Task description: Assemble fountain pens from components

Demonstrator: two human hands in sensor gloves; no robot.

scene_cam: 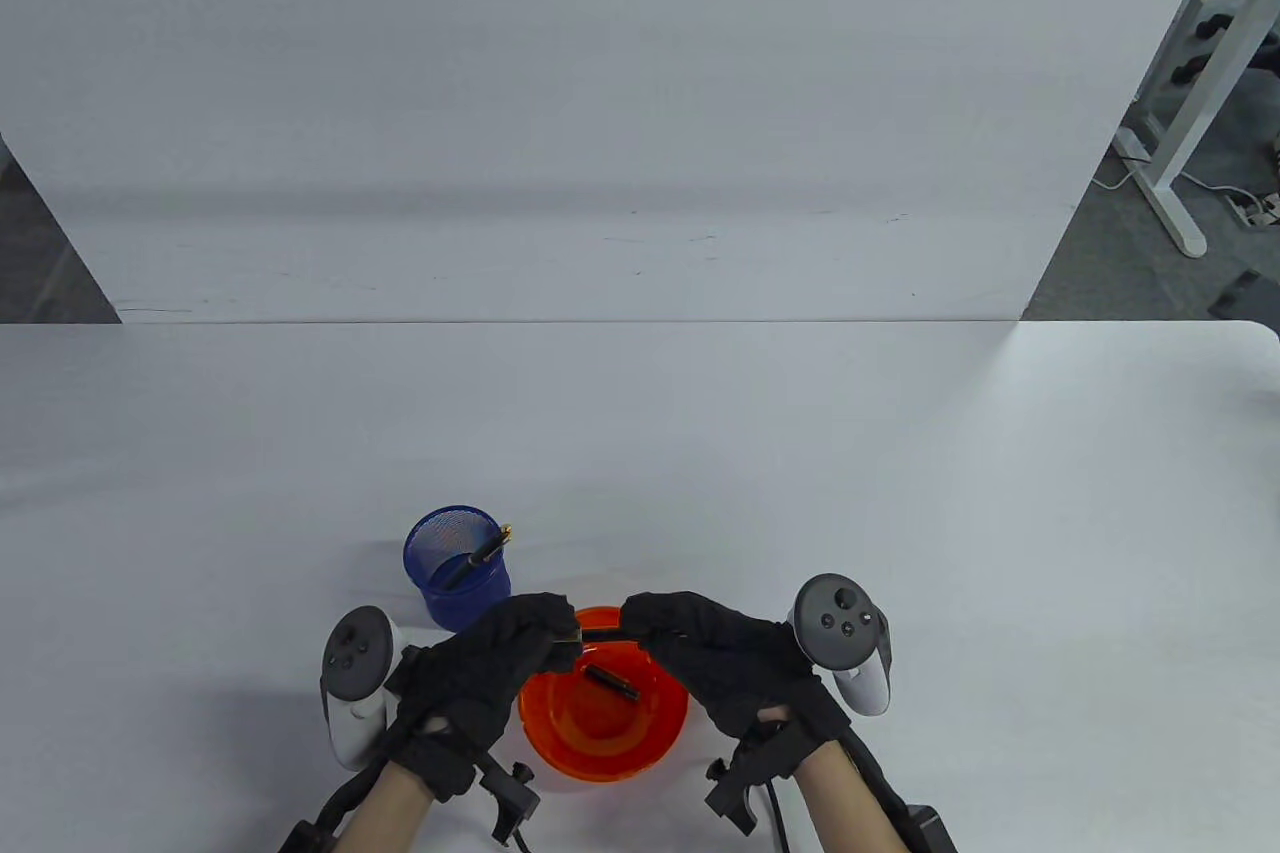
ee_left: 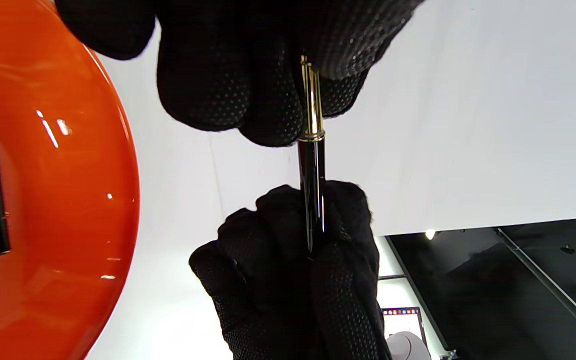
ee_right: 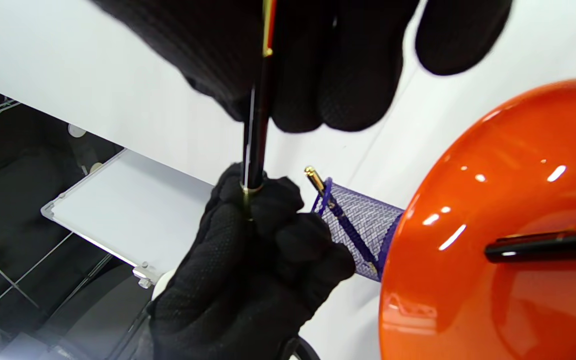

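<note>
Both hands pinch one pen (scene_cam: 600,634) above the bowl's (scene_cam: 560,753) far rim: left hand (scene_cam: 495,668) on its gold-ringed end, right hand (scene_cam: 725,658) on the black barrel. I read its long axis as running hand to hand, so joining means pushing straight along it.

Both forearms come in from the near edge of the white tabletop (scene_cam: 900,493) and angle inward, so that the two hands meet fingertip to fingertip. The left hand (scene_cam: 490,668), in a black dotted-grip sensor glove, has its fingers curled and pinching one end of a slim black pen part with a gold band (scene_cam: 600,634); a grey-and-white tracker (scene_cam: 352,683) sits strapped on its outer side. The right hand (scene_cam: 725,658), gloved the same way, curls its fingers and thumb round the other end of that part, its own grey-and-white tracker (scene_cam: 845,638) on the outer side. Black wrist brackets and cables hang below both cuffs, and the bare forearms show behind them.
</note>
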